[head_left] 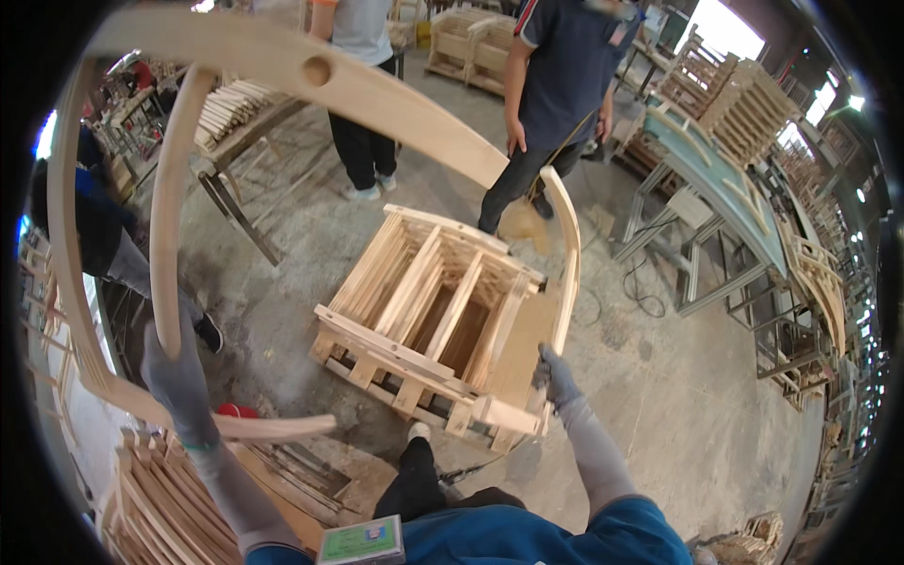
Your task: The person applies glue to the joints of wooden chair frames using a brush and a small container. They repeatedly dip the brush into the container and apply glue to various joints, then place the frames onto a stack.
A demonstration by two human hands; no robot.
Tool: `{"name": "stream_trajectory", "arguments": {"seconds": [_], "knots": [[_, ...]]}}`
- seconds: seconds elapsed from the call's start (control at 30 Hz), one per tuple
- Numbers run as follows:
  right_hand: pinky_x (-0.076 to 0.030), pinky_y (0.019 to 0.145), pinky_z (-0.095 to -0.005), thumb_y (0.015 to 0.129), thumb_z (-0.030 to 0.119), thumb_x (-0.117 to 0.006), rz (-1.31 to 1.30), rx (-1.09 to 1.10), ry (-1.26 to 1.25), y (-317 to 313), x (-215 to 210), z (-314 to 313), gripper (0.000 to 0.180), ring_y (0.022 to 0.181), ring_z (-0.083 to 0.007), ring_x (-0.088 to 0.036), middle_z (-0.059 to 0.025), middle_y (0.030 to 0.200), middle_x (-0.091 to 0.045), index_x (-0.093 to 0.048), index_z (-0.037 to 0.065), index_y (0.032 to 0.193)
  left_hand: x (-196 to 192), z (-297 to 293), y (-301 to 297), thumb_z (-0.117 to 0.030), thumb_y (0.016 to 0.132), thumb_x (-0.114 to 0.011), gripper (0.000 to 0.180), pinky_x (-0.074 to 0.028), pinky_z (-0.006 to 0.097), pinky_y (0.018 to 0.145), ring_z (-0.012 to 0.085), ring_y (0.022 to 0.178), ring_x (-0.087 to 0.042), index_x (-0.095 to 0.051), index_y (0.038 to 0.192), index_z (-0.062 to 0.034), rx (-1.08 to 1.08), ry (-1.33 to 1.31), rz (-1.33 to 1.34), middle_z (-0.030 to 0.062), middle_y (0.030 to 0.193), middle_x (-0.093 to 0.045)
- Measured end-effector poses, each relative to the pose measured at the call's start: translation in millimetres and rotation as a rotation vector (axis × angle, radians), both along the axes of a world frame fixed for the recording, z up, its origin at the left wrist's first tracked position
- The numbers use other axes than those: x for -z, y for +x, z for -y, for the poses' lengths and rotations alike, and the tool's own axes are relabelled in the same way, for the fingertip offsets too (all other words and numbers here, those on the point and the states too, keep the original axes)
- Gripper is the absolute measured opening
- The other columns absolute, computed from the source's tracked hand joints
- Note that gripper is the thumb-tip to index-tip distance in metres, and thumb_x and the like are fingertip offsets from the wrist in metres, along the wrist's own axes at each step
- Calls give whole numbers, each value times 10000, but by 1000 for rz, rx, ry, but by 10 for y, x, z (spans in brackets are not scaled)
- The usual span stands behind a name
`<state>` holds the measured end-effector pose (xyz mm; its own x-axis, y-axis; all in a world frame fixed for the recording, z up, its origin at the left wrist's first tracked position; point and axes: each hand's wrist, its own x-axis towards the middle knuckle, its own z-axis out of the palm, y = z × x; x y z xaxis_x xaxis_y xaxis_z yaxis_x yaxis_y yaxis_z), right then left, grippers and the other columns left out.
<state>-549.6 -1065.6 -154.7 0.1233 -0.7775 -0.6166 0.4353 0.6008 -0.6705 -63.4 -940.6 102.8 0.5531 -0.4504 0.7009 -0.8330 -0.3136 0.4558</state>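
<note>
My left hand [175, 384], in a grey glove, is closed around the lower end of a curved bar of a pale wooden frame [405, 110]. This frame looks like a chair side; its broad upper rail with a round hole arches across the view. My right hand [557, 377], also gloved, is closed on a second curved wooden piece [570, 254], held upright with its foot turned inward. Whether the two pieces join cannot be told. Between my hands, on the floor, stands a slatted wooden stack [433, 301] on a pallet [381, 381].
Curved wooden parts [165, 499] are piled at lower left beside a red object [237, 411]. Two people [565, 85] [363, 113] stand ahead; another person [104, 226] is at left. A green-topped workbench [725, 188] stands right, with a cable [643, 297] on the floor. Slats lie on a table [240, 132].
</note>
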Motion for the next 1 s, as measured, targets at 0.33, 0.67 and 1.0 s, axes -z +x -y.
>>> {"name": "stream_trajectory", "arguments": {"seconds": [0.33, 0.67, 1.0], "knots": [[-312, 385, -255, 851, 284, -636, 6, 135, 117, -1692, 89, -2662, 260, 406, -80, -318, 68, 504, -321, -454, 153, 718, -1610, -1898, -1077, -280, 870, -592, 273, -440, 344, 617, 260, 644, -576, -573, 1006, -44, -21, -3, 257, 137, 733, -589], [-393, 425, -281, 863, 302, -603, -27, 62, 376, -2324, 914, -3991, 255, 441, -95, -399, 55, 542, -362, -460, 147, 721, -2289, -4474, -1069, -366, 831, -614, 438, -445, 366, 805, 260, 900, -612, -601, 1107, -26, -365, 160, 370, 176, 975, -641], [-425, 478, -291, 873, 350, -568, -94, -339, 302, -756, 630, -4226, 249, 510, -121, -458, 29, 615, -438, -502, 121, 800, -1768, -6546, -1, -354, 794, -604, 372, -478, 461, 730, 395, 816, -615, -604, 951, -16, -864, 341, 86, 211, 803, -637]]}}
